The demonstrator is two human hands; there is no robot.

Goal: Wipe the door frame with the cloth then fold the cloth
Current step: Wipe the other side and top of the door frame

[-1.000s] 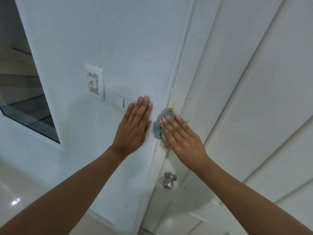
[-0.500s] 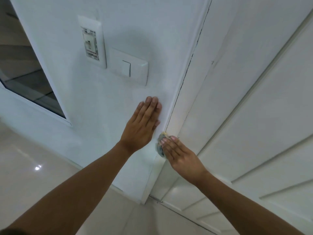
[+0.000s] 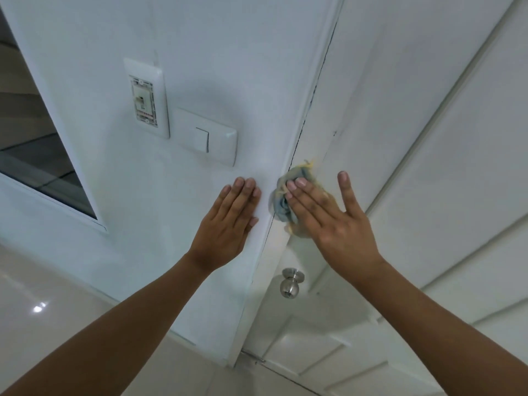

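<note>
Right at the centre of the head view, the right hand (image 3: 328, 221) presses a crumpled blue-and-yellow cloth (image 3: 285, 195) flat against the white door frame (image 3: 311, 155). Its fingers (image 3: 303, 198) lie stretched out over the cloth rather than curled round it, and the thumb is spread wide toward the right. The cloth bunches out from under the fingertips on the upper and left sides, touching the frame just beside the dark seam where frame meets wall. Just left of it, the left hand (image 3: 228, 224) rests palm-flat on the white wall (image 3: 228, 67), fingers straight and close together, holding nothing. Above the left hand sit a white light switch (image 3: 207, 137) and, further up and left, a white wall outlet plate (image 3: 145, 98). Below the cloth, a silver door knob (image 3: 291, 282) juts from the white panelled door (image 3: 428, 138). A window (image 3: 34, 138) fills the left edge, and glossy floor tile (image 3: 43, 310) shows at lower left.
</note>
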